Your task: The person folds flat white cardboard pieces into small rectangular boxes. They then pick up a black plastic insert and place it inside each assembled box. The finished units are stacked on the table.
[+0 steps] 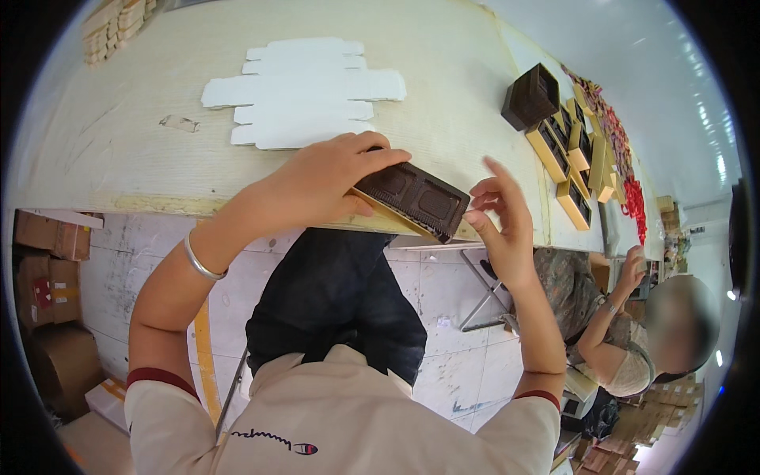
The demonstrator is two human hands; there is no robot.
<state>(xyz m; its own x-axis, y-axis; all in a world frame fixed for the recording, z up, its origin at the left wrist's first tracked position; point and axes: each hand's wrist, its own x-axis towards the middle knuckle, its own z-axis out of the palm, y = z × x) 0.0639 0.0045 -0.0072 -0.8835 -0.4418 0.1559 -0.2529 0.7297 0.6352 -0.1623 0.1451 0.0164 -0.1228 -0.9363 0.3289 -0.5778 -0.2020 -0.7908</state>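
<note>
- Dark brown tray insert (pixel 417 198), moulded with shallow compartments, sits tilted at the near edge of the tabletop (pixel 119 150), resting on a flat tan card piece (pixel 388 212) that shows beneath its lower side.
- Left hand (pixel 324 184) lies over the insert's left end, fingers spread across the top and thumb tucked under the card, grasping both together.
- Right hand (pixel 500 218) hovers just beside the insert's right corner, fingers loosely curled and released, holding nothing; index finger points upward.
- Judged from this pose, the step in hand looks like seating the insert into its tan backing; the next move would seem to call for the right hand to close on the free corner and steady it while the left hand presses down.
- White flat carton blanks (pixel 305 91), die-cut and unfolded, lie stacked further up the tabletop, well apart from the hands.
- Stack of dark inserts (pixel 530 96) stands to the right, with a row of gold boxes (pixel 566 158) already holding dark inserts beyond it, and a strip of red items (pixel 633 202) along the far right edge.
- A silver bracelet (pixel 202 261) circles the left wrist.
- A co-worker (pixel 609 332) sits at right below the tabletop's edge, one hand raised to it.
- Cardboard cartons (pixel 47 277) are piled on the floor at left.
</note>
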